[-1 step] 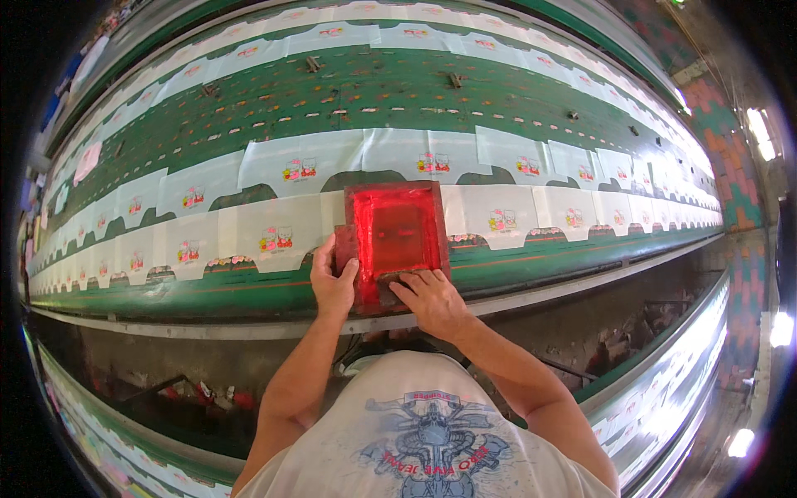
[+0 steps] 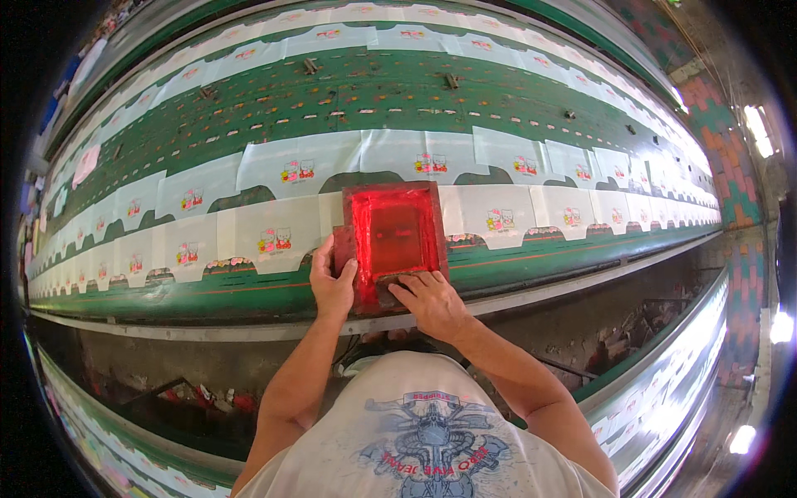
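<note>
A red-stained printing screen [image 2: 401,199] in a wooden frame lies on the near row of pale cloth pieces [image 2: 498,203], directly in front of me. My left hand [image 2: 334,286] grips a block on the frame's left side, thumb on the near side of it and fingers along its outer edge. At the frame's near end, my right hand [image 2: 436,305] has its fingers bent over a dark squeegee bar [image 2: 390,292] resting inside the screen. Red ink covers the inside of the frame. Whatever cloth lies under the screen is hidden.
The long green table [image 2: 266,98] carries rows of pale cloth pieces with small printed cartoon figures. Small metal stops [image 2: 452,80] stand along its middle. A pale rail [image 2: 199,330] runs along the near edge. Another cloth-covered table [image 2: 656,415] lies behind me.
</note>
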Action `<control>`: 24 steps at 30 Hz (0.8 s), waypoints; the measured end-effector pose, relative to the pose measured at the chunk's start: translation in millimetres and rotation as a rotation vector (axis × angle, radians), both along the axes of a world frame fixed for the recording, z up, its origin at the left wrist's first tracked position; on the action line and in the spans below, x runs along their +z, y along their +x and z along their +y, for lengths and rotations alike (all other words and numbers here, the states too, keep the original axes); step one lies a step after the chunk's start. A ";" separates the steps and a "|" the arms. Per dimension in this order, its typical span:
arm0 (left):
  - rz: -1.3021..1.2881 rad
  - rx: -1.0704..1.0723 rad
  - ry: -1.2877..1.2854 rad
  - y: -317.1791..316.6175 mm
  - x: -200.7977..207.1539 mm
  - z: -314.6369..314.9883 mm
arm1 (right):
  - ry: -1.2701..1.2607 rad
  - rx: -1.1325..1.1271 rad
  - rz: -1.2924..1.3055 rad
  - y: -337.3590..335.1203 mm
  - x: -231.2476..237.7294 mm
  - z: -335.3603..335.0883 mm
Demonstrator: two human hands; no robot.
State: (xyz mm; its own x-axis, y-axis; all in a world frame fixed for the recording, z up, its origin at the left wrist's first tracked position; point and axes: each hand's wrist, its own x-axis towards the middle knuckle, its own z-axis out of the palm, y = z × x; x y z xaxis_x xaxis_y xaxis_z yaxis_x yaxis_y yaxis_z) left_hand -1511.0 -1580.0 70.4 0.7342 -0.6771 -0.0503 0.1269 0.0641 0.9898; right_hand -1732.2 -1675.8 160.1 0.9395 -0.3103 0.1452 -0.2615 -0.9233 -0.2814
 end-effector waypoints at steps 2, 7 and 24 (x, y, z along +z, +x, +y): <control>-0.036 0.006 0.008 -4.1 2.8 -1.0 | 0.054 -0.019 0.009 -5.6 6.6 4.1; -0.280 0.053 0.072 -14.3 4.4 -10.2 | 0.193 -0.006 0.053 -15.7 12.0 -0.9; -0.259 0.085 -0.065 -125.0 25.2 -84.5 | 0.730 -0.505 -0.522 -175.8 -35.1 -63.1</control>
